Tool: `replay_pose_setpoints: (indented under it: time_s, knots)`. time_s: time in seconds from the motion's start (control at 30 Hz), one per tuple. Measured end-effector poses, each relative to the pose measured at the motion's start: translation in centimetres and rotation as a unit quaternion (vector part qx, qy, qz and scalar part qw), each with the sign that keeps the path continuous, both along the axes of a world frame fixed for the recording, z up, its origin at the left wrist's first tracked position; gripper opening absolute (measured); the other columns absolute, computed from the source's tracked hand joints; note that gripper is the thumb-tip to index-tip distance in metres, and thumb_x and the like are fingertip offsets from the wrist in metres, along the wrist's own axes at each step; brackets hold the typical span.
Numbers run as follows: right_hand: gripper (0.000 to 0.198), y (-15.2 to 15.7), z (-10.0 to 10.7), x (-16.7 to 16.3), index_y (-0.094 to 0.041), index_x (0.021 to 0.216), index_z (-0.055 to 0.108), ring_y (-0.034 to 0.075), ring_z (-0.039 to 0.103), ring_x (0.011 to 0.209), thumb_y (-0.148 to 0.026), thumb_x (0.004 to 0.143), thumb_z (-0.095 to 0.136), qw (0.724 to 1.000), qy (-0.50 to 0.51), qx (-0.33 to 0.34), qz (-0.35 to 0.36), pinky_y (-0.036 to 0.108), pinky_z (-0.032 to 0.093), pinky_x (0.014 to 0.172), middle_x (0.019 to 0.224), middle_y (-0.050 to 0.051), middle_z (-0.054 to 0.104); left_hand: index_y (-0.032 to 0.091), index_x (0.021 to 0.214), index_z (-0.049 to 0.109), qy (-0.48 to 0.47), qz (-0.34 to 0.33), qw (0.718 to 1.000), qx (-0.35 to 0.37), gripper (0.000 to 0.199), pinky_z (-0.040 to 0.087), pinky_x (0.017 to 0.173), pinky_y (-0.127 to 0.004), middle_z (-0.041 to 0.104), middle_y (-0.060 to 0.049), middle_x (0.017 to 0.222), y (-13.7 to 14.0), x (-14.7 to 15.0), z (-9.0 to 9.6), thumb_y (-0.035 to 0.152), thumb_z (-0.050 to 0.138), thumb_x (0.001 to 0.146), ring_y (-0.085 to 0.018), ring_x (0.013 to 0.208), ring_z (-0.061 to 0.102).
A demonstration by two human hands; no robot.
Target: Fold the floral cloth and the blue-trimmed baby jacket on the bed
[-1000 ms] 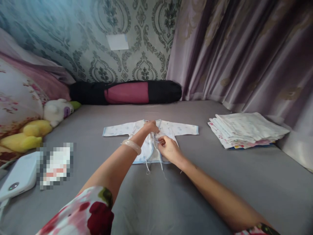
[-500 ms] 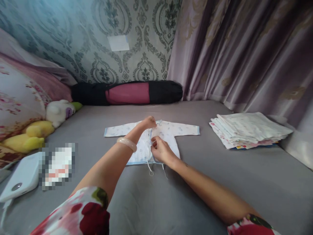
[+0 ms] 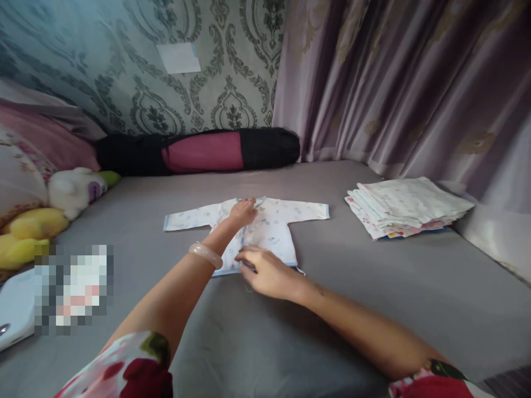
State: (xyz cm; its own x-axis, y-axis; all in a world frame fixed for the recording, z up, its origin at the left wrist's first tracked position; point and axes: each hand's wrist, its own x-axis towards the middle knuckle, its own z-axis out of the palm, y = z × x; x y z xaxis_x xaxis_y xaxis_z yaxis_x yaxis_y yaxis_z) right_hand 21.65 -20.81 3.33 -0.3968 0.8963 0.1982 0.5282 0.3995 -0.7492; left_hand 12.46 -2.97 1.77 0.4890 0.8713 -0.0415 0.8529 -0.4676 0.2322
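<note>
A small white baby shirt (image 3: 269, 232) with a faint print and light blue trim lies flat, its sleeves spread to both sides. My left hand (image 3: 244, 211), a pale bangle on its wrist, has its fingers closed at the neckline on the front edge. Down at the bottom hem, my right hand (image 3: 265, 271) pinches the front edge, thumb and forefinger curled toward each other. Part of the shirt's left side is hidden by my left forearm. A thin white tie sticks out past the lower right corner.
A stack of folded cloths (image 3: 409, 207) lies to the right on the grey sheet (image 3: 352, 309). At the back is a long black and maroon bag (image 3: 203, 152). Plush toys (image 3: 70, 190), a white device (image 3: 19, 309) and a blurred-out item (image 3: 83, 284) are on the left.
The right front panel now lies flatter over the middle. My right hand has come down to the hem, and my left hand remains at the neckline. The view has shifted slightly right.
</note>
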Motion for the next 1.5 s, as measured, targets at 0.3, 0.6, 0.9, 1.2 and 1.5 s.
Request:
replay_pose_setpoints:
  time_s: [0.3,0.6,0.9,1.2,1.5]
  knots:
    - [0.042,-2.8,-0.8,9.9,-0.021,0.12,0.049,0.014,0.06,0.078,-0.018,0.079,0.056,0.973,-0.128,-0.069,-0.18,0.026,0.045,0.071,0.106,0.005,0.06,0.015,0.12,0.051,-0.035,-0.107,0.988,0.105,0.031,0.043,0.095,-0.042,0.06,-0.015,0.117,-6.3,-3.2,1.1,0.029,0.046,0.092,-0.028,0.113,0.054]
    - [0.034,-3.5,-0.9,6.6,-0.02,0.118,0.052,0.023,0.064,0.083,-0.012,0.087,0.041,0.91,-0.365,-0.025,-0.193,0.03,0.039,0.068,0.102,0.011,0.065,0.014,0.14,0.038,0.002,-0.158,0.984,0.082,0.056,0.024,0.114,-0.046,0.037,-0.015,0.15,-10.1,-2.3,-2.5,0.049,0.029,0.097,-0.027,0.142,0.027]
    - [0.014,-3.7,0.8,9.1,-0.022,0.084,0.063,0.017,0.061,0.066,-0.021,0.087,0.05,0.937,-0.305,-0.09,-0.145,0.026,0.031,0.057,0.073,0.002,0.067,0.017,0.139,0.041,0.039,-0.17,0.982,0.074,0.055,0.017,0.114,-0.054,0.035,-0.015,0.151,-10.3,-2.8,-1.6,0.051,0.034,0.096,-0.032,0.143,0.023]
    - [0.03,5.3,-1.0,11.0,-0.017,0.109,0.062,0.02,0.053,0.107,-0.006,0.088,0.043,0.921,-0.325,0.063,-0.206,0.027,0.038,0.087,0.114,0.01,0.06,0.011,0.127,0.048,-0.056,-0.139,0.986,0.07,0.038,0.03,0.112,-0.043,0.048,-0.018,0.14,-10.5,3.2,-1.4,0.031,0.041,0.095,-0.027,0.137,0.036]
    - [0.034,7.3,-2.0,12.6,-0.022,0.113,0.063,0.023,0.051,0.106,-0.013,0.096,0.034,0.899,-0.403,0.102,-0.135,0.034,0.033,0.094,0.113,0.011,0.059,0.004,0.143,0.034,-0.017,-0.111,0.987,0.117,0.066,0.022,0.115,-0.05,0.032,-0.022,0.151,-11.7,3.8,-3.8,0.05,0.027,0.096,-0.033,0.142,0.025]
